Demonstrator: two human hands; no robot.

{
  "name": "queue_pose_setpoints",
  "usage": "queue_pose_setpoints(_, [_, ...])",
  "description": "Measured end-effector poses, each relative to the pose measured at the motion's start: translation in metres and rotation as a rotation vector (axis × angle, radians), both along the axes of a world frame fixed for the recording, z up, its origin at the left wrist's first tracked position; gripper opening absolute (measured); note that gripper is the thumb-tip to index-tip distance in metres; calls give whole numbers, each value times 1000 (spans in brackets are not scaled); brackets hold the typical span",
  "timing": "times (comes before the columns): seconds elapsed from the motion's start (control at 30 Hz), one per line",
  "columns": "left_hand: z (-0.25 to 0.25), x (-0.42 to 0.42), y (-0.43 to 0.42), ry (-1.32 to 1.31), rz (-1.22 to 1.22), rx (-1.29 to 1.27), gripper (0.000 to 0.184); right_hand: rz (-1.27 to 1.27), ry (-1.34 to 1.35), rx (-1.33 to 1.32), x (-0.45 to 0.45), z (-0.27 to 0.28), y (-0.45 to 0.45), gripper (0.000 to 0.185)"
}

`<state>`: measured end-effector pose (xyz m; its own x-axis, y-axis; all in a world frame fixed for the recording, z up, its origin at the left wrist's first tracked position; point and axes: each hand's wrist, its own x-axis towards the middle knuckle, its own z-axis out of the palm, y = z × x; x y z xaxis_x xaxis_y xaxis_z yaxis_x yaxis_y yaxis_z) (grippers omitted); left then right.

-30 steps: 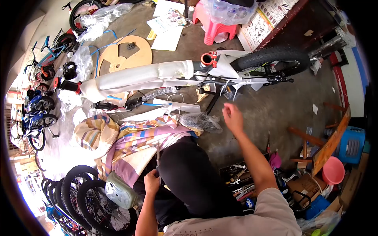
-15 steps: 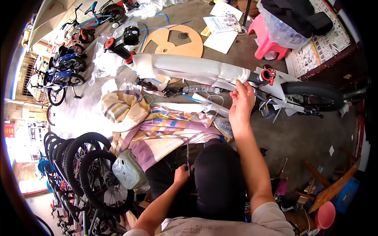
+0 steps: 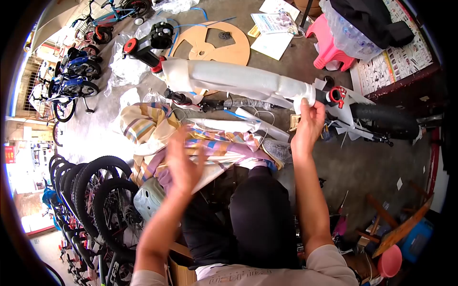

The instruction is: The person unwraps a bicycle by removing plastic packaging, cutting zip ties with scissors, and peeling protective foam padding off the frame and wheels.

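Observation:
A bicycle frame wrapped in white foam (image 3: 243,78) lies across the view in front of me. My right hand (image 3: 307,127) pinches the edge of the foam wrap near the frame's right end, beside a red clamp (image 3: 338,97). Raised over a checked cloth (image 3: 152,125), my left hand (image 3: 183,164) is blurred by motion; its thumb stands apart from the fingers and I see nothing in it. The cloth is draped across my lap, next to a grey-green rounded object (image 3: 149,200). A black tyre (image 3: 386,119) shows at the frame's right.
Several bicycles with black wheels (image 3: 112,209) stand at the lower left, and small blue bikes (image 3: 78,71) at the upper left. A cardboard disc (image 3: 236,50), papers (image 3: 274,24) and a pink stool (image 3: 327,45) are beyond the frame. A pink basin (image 3: 391,261) sits lower right.
My left hand has risen from my lap toward the frame; the thin metal tool it held is out of sight. My right hand has shifted slightly right and down, still at the foam's edge.

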<state>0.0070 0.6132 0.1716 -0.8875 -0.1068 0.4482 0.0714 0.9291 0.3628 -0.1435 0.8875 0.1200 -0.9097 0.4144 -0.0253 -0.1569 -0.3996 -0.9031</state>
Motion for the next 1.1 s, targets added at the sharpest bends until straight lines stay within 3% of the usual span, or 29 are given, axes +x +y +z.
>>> queue_pose_setpoints(0.03, [39,-42,-20,262,-13,-76,60,-28,-27,69,-5,8,-3,15])
queue_pose_setpoints(0.1, [130,-116,-30,503,-74,-211,44,-33,-53,100,-8,9,-7,15])
queue_pose_setpoints(0.17, [152,-174,-55,512,-7,-364,38,-36,-100,144,-12,1,-4,15])
queue_pose_setpoints(0.2, [145,-198,-63,406,17,-301,30,-31,-103,144,-11,3,-3,15])
queue_pose_setpoints(0.23, [140,-209,-74,369,-35,-422,29,-3,-63,63,-11,6,-3,15])
queue_pose_setpoints(0.27, [138,-221,-72,572,-110,-436,27,22,-25,-19,-11,6,-1,15])
queue_pose_setpoints(0.33, [142,-224,-63,417,40,-503,26,83,-2,-65,-12,-16,7,17])
queue_pose_setpoints(0.37, [144,-226,-60,262,103,-410,52,103,32,-183,-14,-21,7,19])
queue_pose_setpoints(0.43, [135,-237,-69,348,115,-363,47,174,108,-384,-14,-35,6,27])
queue_pose_setpoints(0.53, [136,-237,-73,264,136,-450,39,153,88,-456,-2,-43,-20,35])
queue_pose_setpoints(0.6, [130,-237,-77,413,32,-425,35,171,73,-460,0,-38,-39,47])
queue_pose_setpoints(0.67, [128,-234,-84,442,-5,-416,37,157,54,-477,-6,-46,-50,47])
queue_pose_setpoints(0.73, [143,-220,-76,217,-43,-380,40,122,47,-565,-12,-49,-58,36])
queue_pose_setpoints(0.77, [156,-214,-71,-59,44,-394,50,112,54,-608,-15,-55,-59,32])
queue_pose_setpoints(0.8, [160,-211,-63,37,26,-457,51,103,64,-646,-17,-57,-59,27])
queue_pose_setpoints(0.93, [173,-210,-61,-98,63,-456,63,33,28,-541,-26,-64,-57,28])
queue_pose_setpoints(1.03, [190,-203,-56,-246,-53,-386,68,4,22,-420,-23,-62,-59,36])
queue_pose_setpoints(1.1, [169,-208,-72,-102,-30,-489,64,-31,87,-276,-23,-49,-53,41])
